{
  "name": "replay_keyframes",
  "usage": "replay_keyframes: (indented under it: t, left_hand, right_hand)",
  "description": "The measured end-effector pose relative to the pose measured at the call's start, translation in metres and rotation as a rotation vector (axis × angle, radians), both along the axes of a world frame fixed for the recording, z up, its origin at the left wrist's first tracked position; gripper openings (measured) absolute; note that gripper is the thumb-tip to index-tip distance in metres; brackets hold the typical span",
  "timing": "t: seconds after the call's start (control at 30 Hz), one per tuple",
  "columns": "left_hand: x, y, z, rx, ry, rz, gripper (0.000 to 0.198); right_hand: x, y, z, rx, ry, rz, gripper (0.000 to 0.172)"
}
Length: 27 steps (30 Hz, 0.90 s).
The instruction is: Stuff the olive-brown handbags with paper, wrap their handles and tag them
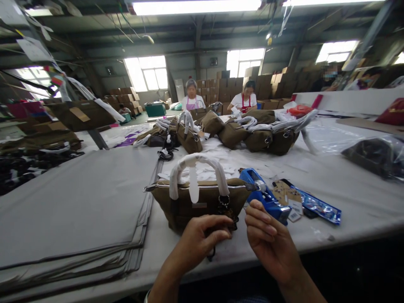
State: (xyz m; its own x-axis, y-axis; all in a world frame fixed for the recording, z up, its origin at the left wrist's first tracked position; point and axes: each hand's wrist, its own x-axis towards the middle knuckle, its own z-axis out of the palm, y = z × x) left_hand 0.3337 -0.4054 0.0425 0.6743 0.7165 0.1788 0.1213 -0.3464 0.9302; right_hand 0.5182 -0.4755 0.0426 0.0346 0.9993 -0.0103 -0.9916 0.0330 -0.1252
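An olive-brown handbag [186, 210] stands upright on the table before me, its white-wrapped handles [198, 158] raised and its silver zip showing. A white paper tag hangs down over the zip. From a ring under the right handle hangs a dark patterned charm [229, 213]. My left hand [202, 240] is at the bag's lower front, fingers curved and thumb drawn towards them beside the charm; its grip is partly hidden. Just right of the bag, my right hand [268, 240] is raised with fingers curled in; anything inside them is too small to make out.
A blue tape dispenser [267, 198], cardboard tags [287, 197] and a blue packet [318, 206] lie to the right. Stacked grey sheets [75, 202] cover the left side. More wrapped-handle bags [233, 132] line the back, with two people seated beyond.
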Motion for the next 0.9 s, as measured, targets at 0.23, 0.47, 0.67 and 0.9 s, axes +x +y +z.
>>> replay_keyframes:
  t: [0.23,0.47,0.67,0.9]
  left_hand:
    - [0.005,0.005,-0.015,-0.177,-0.09,0.138,0.023]
    - [0.012,0.005,-0.013,-0.095,-0.057,0.162,0.02]
    - [0.014,0.005,-0.013,-0.038,-0.019,0.155,0.017]
    - [0.016,0.003,-0.021,0.213,-0.049,0.51,0.026]
  right_hand:
    - [0.017,0.001,-0.001,-0.254,-0.464,-0.383,0.03]
    - [-0.004,-0.027,-0.017,0.044,-1.763,-1.059,0.039]
    - [-0.007,0.0,-0.036,0.284,-2.035,-0.902,0.021]
    - [0.02,0.003,-0.03,0.169,-2.098,-1.021,0.019]
